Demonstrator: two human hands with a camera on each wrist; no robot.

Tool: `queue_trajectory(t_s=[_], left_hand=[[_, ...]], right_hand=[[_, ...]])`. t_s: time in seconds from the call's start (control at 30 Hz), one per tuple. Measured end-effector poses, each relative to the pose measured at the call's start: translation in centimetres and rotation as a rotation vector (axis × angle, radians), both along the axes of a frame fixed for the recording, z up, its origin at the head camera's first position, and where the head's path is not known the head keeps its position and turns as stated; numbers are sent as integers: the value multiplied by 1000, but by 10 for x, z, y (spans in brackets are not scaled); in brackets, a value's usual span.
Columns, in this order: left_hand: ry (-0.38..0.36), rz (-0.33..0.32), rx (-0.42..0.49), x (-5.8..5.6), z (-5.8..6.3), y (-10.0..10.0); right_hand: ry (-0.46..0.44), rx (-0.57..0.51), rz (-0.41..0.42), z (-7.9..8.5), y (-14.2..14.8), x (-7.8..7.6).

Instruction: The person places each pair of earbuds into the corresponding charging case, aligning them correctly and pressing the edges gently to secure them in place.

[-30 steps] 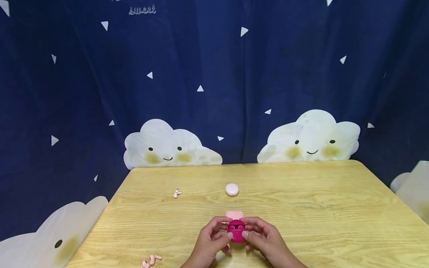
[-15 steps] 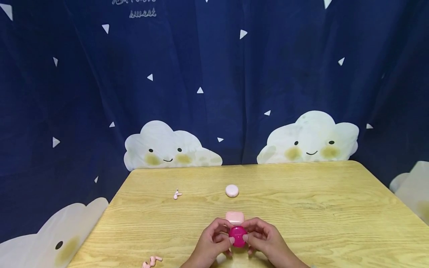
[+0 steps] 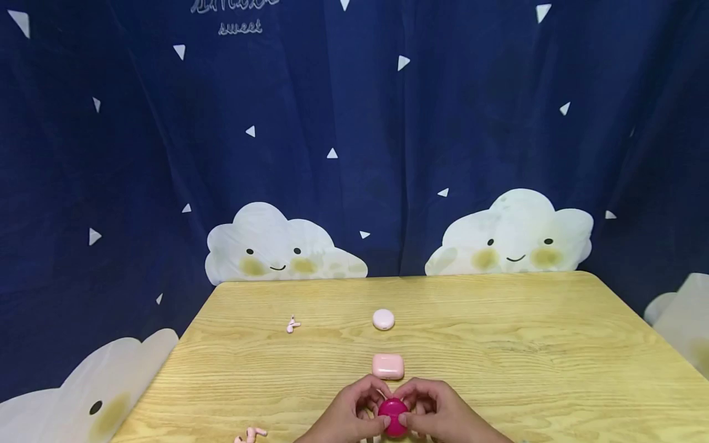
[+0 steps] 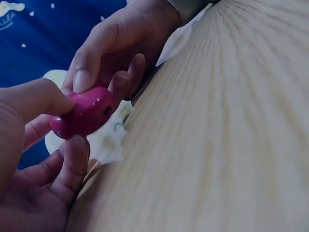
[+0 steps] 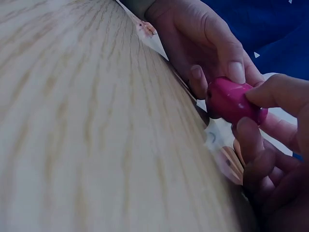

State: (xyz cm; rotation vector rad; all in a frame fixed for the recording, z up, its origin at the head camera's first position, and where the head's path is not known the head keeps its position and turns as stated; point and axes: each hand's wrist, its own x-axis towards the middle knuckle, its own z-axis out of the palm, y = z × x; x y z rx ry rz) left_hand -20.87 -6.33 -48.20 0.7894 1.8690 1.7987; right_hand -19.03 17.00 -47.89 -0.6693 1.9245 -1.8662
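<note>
Case (image 3: 394,418), magenta and rounded, sits between the two hands: left hand (image 3: 351,411) and right hand (image 3: 437,411) pinch it from either side, thumbs on its near face, other fingertips around it. The curtain (image 3: 365,92) reads "sweet" under a cut-off word. On the table (image 3: 526,357), a pink case (image 3: 388,366) lies just beyond the hands, a round pale case (image 3: 383,319) farther; earbuds (image 3: 291,325) lie left, pink buds (image 3: 252,434) nearer, partly cut off.

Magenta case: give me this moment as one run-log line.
magenta case: looks closed | left hand: pinches it | right hand: pinches it | oblong pink case: on table beyond hands
</note>
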Motion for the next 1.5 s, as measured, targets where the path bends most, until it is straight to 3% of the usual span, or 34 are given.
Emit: queue_trajectory(t_s=[0.43, 0.73, 1.0, 1.5], left_hand=[[80, -17, -30, 2, -5, -3], [75, 26, -64, 4, 1, 2], [110, 106, -138, 5, 3, 5], [179, 115, -160, 6, 2, 6]], right_hand=[[8, 21, 55, -4, -4, -1], [46, 48, 11, -1, -1, -2], [81, 125, -35, 1, 0, -2], [41, 142, -52, -2, 1, 0]])
